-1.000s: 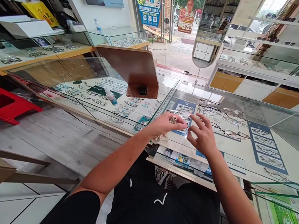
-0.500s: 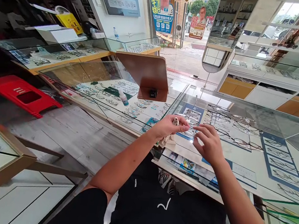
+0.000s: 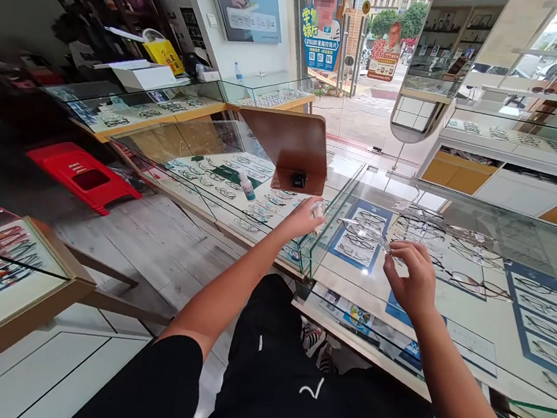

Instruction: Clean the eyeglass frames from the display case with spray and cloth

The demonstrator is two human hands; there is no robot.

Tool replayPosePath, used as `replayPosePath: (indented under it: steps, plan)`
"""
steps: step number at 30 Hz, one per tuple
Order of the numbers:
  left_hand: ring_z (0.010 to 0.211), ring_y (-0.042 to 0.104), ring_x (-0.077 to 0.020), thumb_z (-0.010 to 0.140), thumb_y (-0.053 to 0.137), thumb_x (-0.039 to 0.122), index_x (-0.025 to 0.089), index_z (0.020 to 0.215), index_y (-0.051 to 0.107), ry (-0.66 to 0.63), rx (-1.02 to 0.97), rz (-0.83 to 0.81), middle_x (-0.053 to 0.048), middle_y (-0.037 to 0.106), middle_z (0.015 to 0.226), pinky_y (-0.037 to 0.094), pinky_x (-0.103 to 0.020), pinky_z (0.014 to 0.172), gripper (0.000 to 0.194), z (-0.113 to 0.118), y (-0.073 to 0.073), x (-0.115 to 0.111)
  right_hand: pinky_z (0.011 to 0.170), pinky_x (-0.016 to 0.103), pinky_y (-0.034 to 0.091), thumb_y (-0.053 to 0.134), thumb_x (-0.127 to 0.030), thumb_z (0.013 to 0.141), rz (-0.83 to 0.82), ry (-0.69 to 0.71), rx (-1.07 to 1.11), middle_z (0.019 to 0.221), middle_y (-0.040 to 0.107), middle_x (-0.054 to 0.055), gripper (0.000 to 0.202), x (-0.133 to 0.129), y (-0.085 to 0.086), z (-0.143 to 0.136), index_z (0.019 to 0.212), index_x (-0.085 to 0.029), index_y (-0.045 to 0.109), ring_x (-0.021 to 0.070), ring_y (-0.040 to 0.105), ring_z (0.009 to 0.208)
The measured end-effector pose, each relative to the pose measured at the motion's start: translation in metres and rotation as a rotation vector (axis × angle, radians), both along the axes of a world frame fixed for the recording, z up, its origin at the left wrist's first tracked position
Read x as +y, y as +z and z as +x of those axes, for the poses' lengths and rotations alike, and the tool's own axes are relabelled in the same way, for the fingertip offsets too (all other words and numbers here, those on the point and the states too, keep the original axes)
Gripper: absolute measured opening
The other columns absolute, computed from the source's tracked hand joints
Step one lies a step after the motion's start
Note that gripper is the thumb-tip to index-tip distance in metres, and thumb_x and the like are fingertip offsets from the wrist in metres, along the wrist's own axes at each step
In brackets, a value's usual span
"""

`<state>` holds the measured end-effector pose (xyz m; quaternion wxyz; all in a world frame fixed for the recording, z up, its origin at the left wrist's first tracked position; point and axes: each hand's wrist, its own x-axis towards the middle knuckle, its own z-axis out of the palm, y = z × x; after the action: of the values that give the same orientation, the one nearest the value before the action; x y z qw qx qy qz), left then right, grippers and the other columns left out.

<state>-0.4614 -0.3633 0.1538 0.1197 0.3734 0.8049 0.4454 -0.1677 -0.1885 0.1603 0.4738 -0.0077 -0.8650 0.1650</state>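
Note:
My left hand [image 3: 303,218] is closed round a crumpled pale cloth [image 3: 317,208], most of it hidden in the fingers. It is above the glass counter, near the foot of the brown tabletop mirror [image 3: 298,151]. Between thumb and fingers, my right hand [image 3: 410,278] pinches a thin-framed pair of eyeglasses [image 3: 383,240] over the right-hand showcase. The glasses point left toward the other hand, apart from the cloth. Their outline partly blends with the frames displayed under the glass.
A small spray bottle [image 3: 247,186] stands on the counter left of the mirror. Rows of eyeglass frames lie in the showcase [image 3: 322,268], whose glass edges run close to both hands. A red plastic stool [image 3: 79,173] is on the floor at left.
My hands have moved apart: the left, with the cloth, went up and away, and the right now holds the eyeglasses out in plain sight. The view has shifted a little left.

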Motion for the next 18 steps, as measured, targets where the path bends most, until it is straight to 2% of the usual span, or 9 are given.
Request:
replayPosePath:
  steps: [2, 5, 8, 10, 11, 13, 15, 18]
  plan:
    - [0.146, 0.058, -0.0335, 0.093, 0.07, 0.03, 0.026, 0.141, 0.062, 0.089, 0.165, 0.106, -0.013, 0.062, 0.154, 0.045, -0.049, 0.123, 0.05, -0.003, -0.002, -0.013, 0.089, 0.051, 0.061, 0.071, -0.013, 0.095, -0.032, -0.006, 0.015, 0.103, 0.082, 0.007, 0.018, 0.0, 0.0, 0.0, 0.098, -0.028, 0.062, 0.0314, 0.074, 0.104]
    - [0.146, 0.055, -0.0323, 0.092, 0.067, 0.02, 0.021, 0.139, 0.059, 0.422, 0.438, 0.315, -0.017, 0.062, 0.147, 0.04, -0.049, 0.129, 0.047, -0.016, -0.002, -0.034, 0.089, 0.051, 0.061, 0.072, -0.015, 0.095, -0.109, -0.005, 0.025, 0.104, 0.081, 0.007, 0.016, 0.0, -0.001, -0.001, 0.096, -0.028, 0.063, 0.0317, 0.074, 0.105]
    - [0.159, 0.039, -0.0386, 0.084, 0.075, 0.015, 0.017, 0.152, 0.046, 0.793, 0.488, 0.345, -0.024, 0.044, 0.164, 0.03, -0.055, 0.134, 0.074, -0.045, -0.005, -0.052, 0.089, 0.051, 0.061, 0.073, -0.018, 0.096, -0.161, 0.0, 0.018, 0.103, 0.08, 0.008, 0.014, 0.0, -0.002, -0.001, 0.095, -0.028, 0.064, 0.0317, 0.075, 0.104]
    - [0.162, 0.032, -0.0434, 0.078, 0.08, 0.015, 0.015, 0.159, 0.036, 0.922, 0.362, 0.298, -0.027, 0.035, 0.17, 0.028, -0.059, 0.133, 0.092, -0.071, -0.011, -0.061, 0.089, 0.051, 0.061, 0.073, -0.018, 0.096, -0.174, 0.006, 0.014, 0.102, 0.08, 0.008, 0.013, 0.0, -0.003, -0.002, 0.095, -0.028, 0.064, 0.0316, 0.074, 0.103]
    - [0.161, 0.033, -0.0435, 0.078, 0.081, 0.016, 0.014, 0.16, 0.032, 0.928, 0.289, 0.28, -0.029, 0.035, 0.17, 0.03, -0.059, 0.132, 0.096, -0.084, -0.014, -0.065, 0.089, 0.051, 0.061, 0.073, -0.018, 0.096, -0.177, 0.01, 0.012, 0.102, 0.079, 0.008, 0.013, 0.0, -0.004, -0.002, 0.095, -0.028, 0.064, 0.0316, 0.074, 0.103]
    - [0.151, 0.049, -0.0382, 0.08, 0.079, 0.018, 0.014, 0.159, 0.03, 0.848, 0.175, 0.271, -0.028, 0.047, 0.162, 0.039, -0.052, 0.127, 0.093, -0.107, -0.022, -0.072, 0.09, 0.051, 0.061, 0.073, -0.019, 0.096, -0.178, 0.019, 0.005, 0.103, 0.079, 0.008, 0.013, 0.001, -0.005, -0.003, 0.095, -0.028, 0.064, 0.0316, 0.074, 0.103]
    - [0.13, 0.066, -0.0333, 0.084, 0.075, 0.017, 0.014, 0.148, 0.041, 0.767, 0.117, 0.268, -0.024, 0.063, 0.143, 0.049, -0.047, 0.117, 0.073, -0.124, -0.028, -0.077, 0.09, 0.052, 0.061, 0.072, -0.019, 0.097, -0.176, 0.02, -0.003, 0.103, 0.079, 0.008, 0.013, 0.001, -0.007, -0.003, 0.095, -0.028, 0.063, 0.0315, 0.073, 0.104]
    - [0.11, 0.071, -0.0299, 0.087, 0.067, 0.019, 0.016, 0.124, 0.053, 0.699, 0.12, 0.275, -0.017, 0.071, 0.119, 0.054, -0.045, 0.107, 0.039, -0.132, -0.032, -0.08, 0.089, 0.051, 0.06, 0.071, -0.02, 0.098, -0.179, 0.013, -0.011, 0.103, 0.079, 0.008, 0.012, -0.001, -0.008, -0.003, 0.096, -0.028, 0.062, 0.0309, 0.072, 0.103]
